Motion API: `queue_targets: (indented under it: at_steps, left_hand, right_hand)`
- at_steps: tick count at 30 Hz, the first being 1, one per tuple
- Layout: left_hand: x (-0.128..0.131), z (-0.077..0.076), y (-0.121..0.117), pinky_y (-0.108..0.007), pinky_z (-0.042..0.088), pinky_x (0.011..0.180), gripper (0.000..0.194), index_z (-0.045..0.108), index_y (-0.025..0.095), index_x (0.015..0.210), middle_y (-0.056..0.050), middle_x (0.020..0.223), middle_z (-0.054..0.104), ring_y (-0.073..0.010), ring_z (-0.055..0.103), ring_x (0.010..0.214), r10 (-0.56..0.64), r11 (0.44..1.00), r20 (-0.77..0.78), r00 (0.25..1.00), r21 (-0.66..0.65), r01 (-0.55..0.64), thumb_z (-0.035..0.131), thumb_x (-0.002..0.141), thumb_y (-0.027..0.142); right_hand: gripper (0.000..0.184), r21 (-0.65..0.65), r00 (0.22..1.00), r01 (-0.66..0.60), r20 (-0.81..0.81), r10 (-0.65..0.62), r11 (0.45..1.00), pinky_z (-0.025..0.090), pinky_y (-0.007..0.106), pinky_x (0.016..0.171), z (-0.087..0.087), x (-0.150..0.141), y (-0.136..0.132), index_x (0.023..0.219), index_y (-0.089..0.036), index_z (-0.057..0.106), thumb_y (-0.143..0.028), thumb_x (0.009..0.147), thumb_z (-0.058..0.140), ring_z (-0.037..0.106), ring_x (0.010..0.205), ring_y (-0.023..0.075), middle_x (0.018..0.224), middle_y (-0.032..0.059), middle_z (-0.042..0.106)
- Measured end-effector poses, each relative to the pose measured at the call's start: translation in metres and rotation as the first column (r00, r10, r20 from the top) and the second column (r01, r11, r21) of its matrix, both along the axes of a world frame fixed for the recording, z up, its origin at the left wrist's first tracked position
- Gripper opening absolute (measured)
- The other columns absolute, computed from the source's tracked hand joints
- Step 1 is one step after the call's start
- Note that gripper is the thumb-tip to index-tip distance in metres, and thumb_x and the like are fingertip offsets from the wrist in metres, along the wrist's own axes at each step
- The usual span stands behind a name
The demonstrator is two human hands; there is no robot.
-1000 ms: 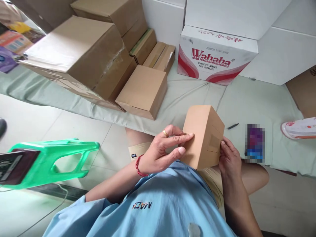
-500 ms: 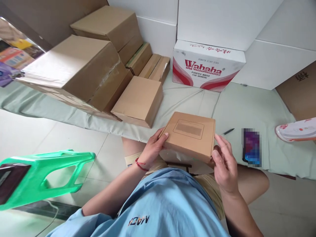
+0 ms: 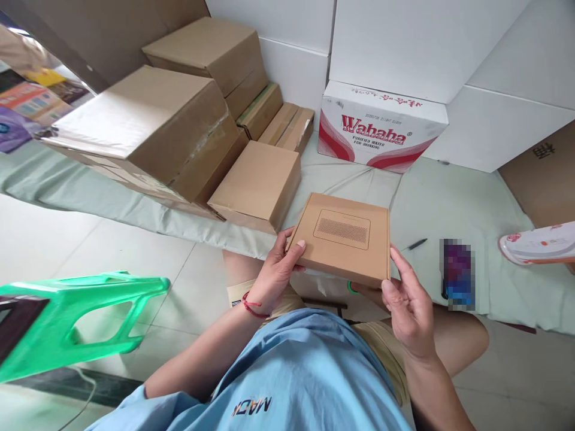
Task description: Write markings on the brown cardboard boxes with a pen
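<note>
A flat brown cardboard box is held level above my lap, near the front edge of the covered surface. On its lid is a printed outline of a device with a dotted panel. My left hand grips the left front corner, thumb on the lid and fingers partly hidden underneath. At the right front corner, my right hand holds the box between the thumb at its front edge and fingers along its side.
Several cardboard boxes stand on the pale green cloth at left. A Wahaba-style printed white carton is at the back. A pen and a blurred-out phone-like item lie right. A green stool stands on the floor.
The box has tilted so its lid faces me more, and its front edge has risen slightly. Both hands keep their hold. The whole view has shifted a little.
</note>
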State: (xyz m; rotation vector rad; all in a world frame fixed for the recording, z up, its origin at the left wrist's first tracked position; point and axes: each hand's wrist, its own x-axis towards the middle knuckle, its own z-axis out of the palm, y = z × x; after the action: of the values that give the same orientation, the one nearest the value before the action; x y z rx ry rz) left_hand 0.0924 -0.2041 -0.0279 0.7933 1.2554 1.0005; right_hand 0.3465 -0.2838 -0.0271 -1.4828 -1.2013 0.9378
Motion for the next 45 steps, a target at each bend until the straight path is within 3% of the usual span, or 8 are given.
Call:
queue_targets:
  at_steps: [3, 10, 17, 27, 32, 36, 39, 45]
  left_hand:
    - [-0.002, -0.004, -0.002, -0.033, 0.059, 0.104, 0.067, 0.059, 0.029, 0.149, -0.007, 0.145, 0.070, -0.0251, 0.066, 0.130, -0.046, 0.992, 0.022, 0.999, 0.118, 0.043, 0.082, 0.092, 0.058]
    - [-0.016, -0.017, -0.006, -0.051, 0.034, 0.137, 0.093, 0.048, 0.027, 0.167, -0.012, 0.173, 0.051, -0.0372, 0.044, 0.163, -0.190, 0.920, -0.195, 0.962, 0.308, 0.244, 0.090, 0.087, 0.046]
    - [-0.018, -0.030, 0.003, -0.062, 0.038, 0.134, 0.073, 0.049, 0.039, 0.168, -0.010, 0.173, 0.047, -0.0351, 0.039, 0.165, 0.088, 0.606, -0.588, 0.804, 0.672, 0.425, 0.064, 0.100, 0.016]
    - [-0.017, -0.049, 0.006, -0.048, 0.061, 0.117, 0.085, 0.046, 0.028, 0.168, -0.014, 0.163, 0.052, -0.0298, 0.050, 0.155, -0.221, 0.762, -0.474, 0.852, 0.462, 0.454, 0.054, 0.085, 0.008]
    - [-0.016, -0.043, -0.003, -0.060, 0.049, 0.127, 0.038, 0.075, 0.023, 0.123, -0.012, 0.137, 0.071, -0.0322, 0.060, 0.144, 0.081, 0.783, -0.626, 0.776, 0.521, 0.338, 0.058, 0.091, 0.013]
    - [0.005, -0.022, -0.001, -0.052, 0.058, 0.115, 0.023, 0.076, 0.024, 0.104, -0.010, 0.111, 0.078, -0.0295, 0.069, 0.130, 0.187, 0.589, -0.613, 0.768, 0.695, 0.411, 0.057, 0.098, 0.012]
    - [0.029, -0.014, 0.012, -0.050, 0.057, 0.118, 0.025, 0.078, 0.021, 0.107, -0.012, 0.116, 0.080, -0.0301, 0.066, 0.141, 0.082, 0.458, -0.662, 0.745, 0.689, 0.562, 0.054, 0.103, 0.016]
    - [0.058, -0.033, 0.038, -0.060, 0.036, 0.136, 0.050, 0.064, 0.009, 0.152, -0.023, 0.169, 0.053, -0.0387, 0.043, 0.164, -0.095, 0.426, -0.907, 0.409, 0.334, 0.841, 0.055, 0.111, 0.036]
  right_hand:
    - [0.065, -0.091, 0.969, 0.104, -0.215, -0.121, 0.990, 0.030, 0.028, 0.048, -0.003, 0.000, 0.004, 0.155, -0.025, 0.065, -0.056, 0.099, 0.073, 0.034, 0.053, 0.0080, 0.088, 0.0039, 0.070]
    - [0.056, -0.219, 0.845, 0.267, -0.415, -0.337, 0.939, 0.020, 0.024, 0.042, -0.015, 0.004, 0.022, 0.120, -0.023, 0.079, -0.068, 0.087, 0.082, 0.025, 0.049, 0.0017, 0.107, 0.0070, 0.075]
    - [0.066, -0.152, 0.869, 0.141, -0.454, -0.195, 0.978, 0.033, 0.024, 0.038, -0.021, 0.019, 0.025, 0.110, -0.027, 0.078, -0.085, 0.099, 0.049, 0.047, 0.048, 0.0130, 0.075, 0.0022, 0.068]
    - [0.060, -0.250, 0.935, 0.135, -0.288, -0.207, 0.959, 0.067, 0.040, 0.078, -0.040, 0.019, 0.030, 0.138, -0.026, 0.070, -0.062, 0.091, 0.077, 0.073, 0.109, 0.0273, 0.140, 0.0103, 0.074]
    - [0.052, -0.228, 0.973, 0.212, 0.142, -0.183, 0.950, 0.058, 0.048, 0.102, -0.050, 0.051, 0.027, 0.120, -0.022, 0.079, -0.062, 0.086, 0.078, 0.073, 0.113, 0.0294, 0.130, 0.0116, 0.078]
    - [0.043, -0.117, 0.775, 0.345, 0.596, -0.212, 0.931, 0.056, 0.046, 0.088, -0.038, 0.098, 0.047, 0.113, -0.019, 0.082, -0.052, 0.094, 0.063, 0.072, 0.083, 0.0269, 0.106, 0.0127, 0.079]
    - [0.044, -0.173, 0.434, 0.282, 0.900, 0.035, 0.944, 0.052, 0.044, 0.078, -0.026, 0.125, 0.073, 0.125, -0.018, 0.081, -0.035, 0.098, 0.051, 0.072, 0.085, 0.0300, 0.116, 0.0165, 0.077]
    - [0.049, -0.510, 0.059, 0.140, 0.860, 0.507, 0.849, 0.040, 0.036, 0.062, -0.026, 0.133, 0.105, 0.136, -0.024, 0.076, -0.016, 0.098, 0.045, 0.072, 0.076, 0.0276, 0.115, 0.0166, 0.078]
